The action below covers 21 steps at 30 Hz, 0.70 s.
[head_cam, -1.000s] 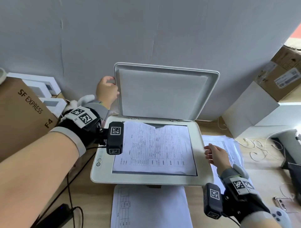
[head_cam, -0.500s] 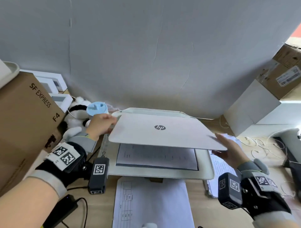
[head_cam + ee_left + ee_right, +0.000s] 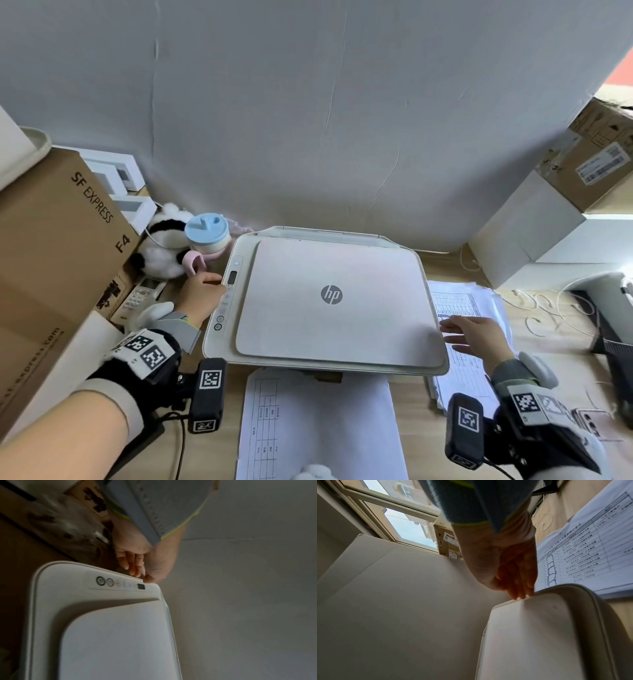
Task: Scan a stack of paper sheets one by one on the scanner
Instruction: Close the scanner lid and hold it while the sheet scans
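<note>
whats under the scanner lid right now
Nothing shows: the scanner lid lies flat and closed, covering the glass. Whether a sheet lies beneath cannot be seen. No hand grips it.

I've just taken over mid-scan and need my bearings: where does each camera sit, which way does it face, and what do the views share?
Head: on the person's head, facing forward and down at the closed scanner; both forearms, left hand and right hand show.
Left wrist: along the left hand toward the button panel; sleeve and fingers show.
Right wrist: along the right hand toward the lid edge, papers beside; sleeve shows.
Shared: all three see the scanner; head and right wrist also see the papers.
</note>
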Tool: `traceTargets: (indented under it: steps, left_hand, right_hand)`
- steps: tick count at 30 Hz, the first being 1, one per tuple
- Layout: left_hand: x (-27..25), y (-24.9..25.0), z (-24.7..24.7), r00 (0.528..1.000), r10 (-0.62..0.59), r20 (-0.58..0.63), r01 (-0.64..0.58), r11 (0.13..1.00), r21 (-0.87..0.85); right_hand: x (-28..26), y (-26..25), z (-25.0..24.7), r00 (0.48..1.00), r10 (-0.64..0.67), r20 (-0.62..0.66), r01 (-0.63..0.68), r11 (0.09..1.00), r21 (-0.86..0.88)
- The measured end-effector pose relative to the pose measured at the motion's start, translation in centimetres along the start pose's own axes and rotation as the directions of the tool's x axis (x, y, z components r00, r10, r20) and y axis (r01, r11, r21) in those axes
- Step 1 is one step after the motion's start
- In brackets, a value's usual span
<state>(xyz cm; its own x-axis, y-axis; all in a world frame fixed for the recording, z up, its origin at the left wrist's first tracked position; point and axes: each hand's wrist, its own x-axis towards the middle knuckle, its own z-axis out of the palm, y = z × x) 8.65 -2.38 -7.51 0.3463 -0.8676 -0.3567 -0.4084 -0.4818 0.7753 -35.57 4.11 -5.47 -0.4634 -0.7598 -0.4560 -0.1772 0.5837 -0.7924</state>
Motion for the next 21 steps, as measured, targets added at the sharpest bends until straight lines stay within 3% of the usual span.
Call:
traceTargets:
  steps: [6, 9, 16, 21]
  left_hand:
    - [3.6, -5.5, 1.5, 0.994, -0.090, 0.067, 0.094, 0.993, -0.069]
    - [2.3, -4.4, 1.8, 0.992, -0.116, 0.040, 0.118, 0.992, -0.045]
    - [2.5, -3.8, 1.7, 0.979, -0.194, 0.058, 0.200, 0.970, -0.139]
    - [5.2, -7.3, 1.8, 0.968, -0.251, 0.013, 0.251, 0.962, -0.108]
  right_hand:
    - [0.8, 2.1, 0.6, 0.996, 0.071, -0.048, -0.062, 0.985, 0.163]
    - [0.9, 3.0, 1.5, 0.994, 0.106, -0.019, -0.100, 0.973, 0.207]
    - [1.8, 4.7, 2.3, 0.994, 0.110, -0.016, -0.106, 0.981, 0.160]
    - [1.6, 4.3, 2.3, 0.995, 0.099, -0.012, -0.096, 0.981, 0.166]
